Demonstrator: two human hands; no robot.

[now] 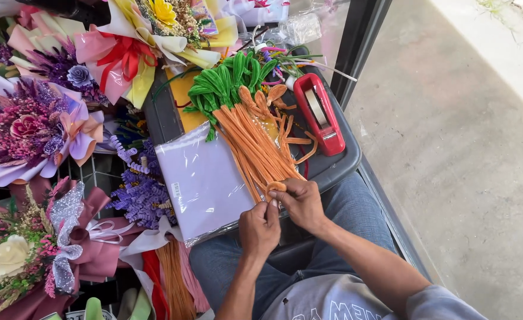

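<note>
Head view: the left hand (259,228) and right hand (300,201) meet at the tray's (338,161) near edge, both pinching an orange pipe-cleaner coil (276,186). Orange stems (258,148) fan behind, beside a lilac paper packet (205,181) and red tape dispenser (319,114).

Head view — steeply downward, close over lap.

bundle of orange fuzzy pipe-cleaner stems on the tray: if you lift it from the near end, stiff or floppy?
The bundle of orange fuzzy pipe-cleaner stems probably sags and fans out: the strands are thin, long and look loose. Likely light for its size, and the fuzzy surface should resist slipping. Both the left hand and the right hand work a curled orange piece at its near end, suggesting the stems bend easily.
</note>
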